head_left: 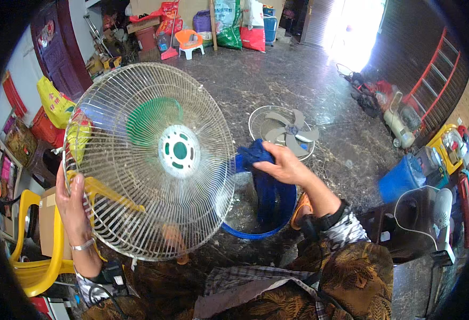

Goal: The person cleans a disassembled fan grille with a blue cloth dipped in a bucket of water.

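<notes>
A round wire fan guard (133,208) with a pale metal centre plate is held up on the left by my left hand (75,205), whose fingers grip its lower left rim. My right hand (285,164) pinches a dark blue cloth (266,184) that hangs down over a blue bucket (255,235). The cloth's top is bunched at my fingertips, close to the guard's right edge. Water shows inside the bucket. Beyond the bucket, grey fan blades (287,127) lie in another round guard (252,120) on the floor.
At left stands a yellow chair (58,272) with a cardboard box (47,224). A green basin (151,114) shows through the guard. To the right are a blue bin (399,178) and a fan base (441,224). A red ladder (431,69) leans on the right wall.
</notes>
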Available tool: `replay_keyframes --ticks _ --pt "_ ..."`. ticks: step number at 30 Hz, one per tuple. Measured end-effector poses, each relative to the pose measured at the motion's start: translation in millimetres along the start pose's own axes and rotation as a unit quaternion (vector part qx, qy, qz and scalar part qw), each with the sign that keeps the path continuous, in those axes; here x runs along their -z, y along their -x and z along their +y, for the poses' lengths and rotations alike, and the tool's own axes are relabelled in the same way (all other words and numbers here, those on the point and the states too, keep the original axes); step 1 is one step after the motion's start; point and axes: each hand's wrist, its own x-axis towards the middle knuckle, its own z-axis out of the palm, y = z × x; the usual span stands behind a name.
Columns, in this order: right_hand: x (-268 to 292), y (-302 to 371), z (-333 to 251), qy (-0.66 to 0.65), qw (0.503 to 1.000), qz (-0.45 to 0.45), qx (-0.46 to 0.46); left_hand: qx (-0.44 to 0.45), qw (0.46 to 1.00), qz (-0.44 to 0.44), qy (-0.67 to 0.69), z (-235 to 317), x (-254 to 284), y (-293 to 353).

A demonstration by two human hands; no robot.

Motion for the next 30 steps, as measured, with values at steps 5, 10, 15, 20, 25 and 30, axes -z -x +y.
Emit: replay_keyframes --ticks 5,10,15,20,25,30 --pt "-81 -36 -35 0.052 0.944 0.317 0.07 -0.167 0.985 -0.04 -0.015 20 12 21" --pt "-98 -37 14 0.221 0.932 0.286 -0.019 -0.067 0.994 -0.076 -0.035 1 -30 15" --pt "-106 -49 74 0.176 0.938 0.275 -0.116 -0.074 0.993 -0.09 0.004 -38 -37 -12" --pt "-108 -47 70 0.204 0.929 0.275 -0.14 0.053 0.985 -0.065 0.152 -50 -47 9" --pt "-132 -59 64 0.194 0.938 0.221 -0.184 0.179 0.908 0.043 0.377 -148 -20 100" --pt "-131 -43 71 0.243 0.936 0.216 -0.137 0.199 0.949 0.107 0.222 -152 -54 137"
